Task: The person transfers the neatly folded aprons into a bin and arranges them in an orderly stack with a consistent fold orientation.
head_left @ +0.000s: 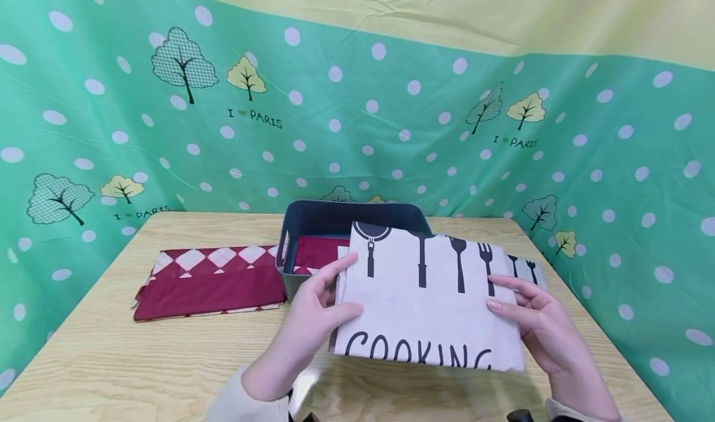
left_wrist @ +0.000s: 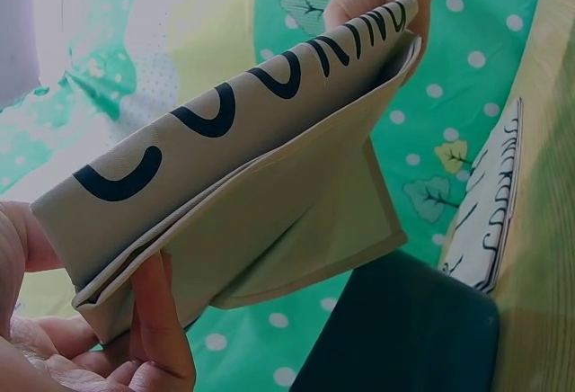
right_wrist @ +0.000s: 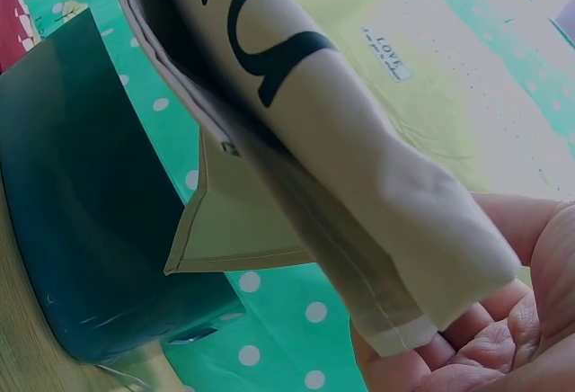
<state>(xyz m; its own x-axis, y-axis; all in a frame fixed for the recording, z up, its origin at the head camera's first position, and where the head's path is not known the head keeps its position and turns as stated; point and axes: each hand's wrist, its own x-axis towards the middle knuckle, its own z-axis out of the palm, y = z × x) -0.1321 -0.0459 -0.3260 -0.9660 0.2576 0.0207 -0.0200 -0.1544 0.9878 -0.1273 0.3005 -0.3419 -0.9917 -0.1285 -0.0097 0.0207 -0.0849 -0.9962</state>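
Right of centre in the frame, here's the white cloth point(head_left: 410, 319), folded and up off the table point(head_left: 167, 366) between two hands! Black pan, spoon and fork run along its top, and COOKING sits right at the bottom edge. The left hand point(head_left: 315, 307) is pinching the left edge, thumb lying on the front; the right hand point(head_left: 539, 323) matches it, pinching the right edge, fingertips on the print. And look underneath, in the left wrist view: a loose flap point(left_wrist: 305, 239) hangs from the folds!

Behind it, centre of the frame, stands the dark bin point(head_left: 357, 216), partly covered by the white cloth from here, with a maroon cloth point(head_left: 321, 251) inside. Over to the left, a checked cloth point(head_left: 212, 285), maroon and white, lies folded just beside the bin. And at the right, peeking out past the right hand, a second printed cloth point(head_left: 524, 272) lies on the table, mostly hidden, with the green curtain point(head_left: 313, 174) beyond
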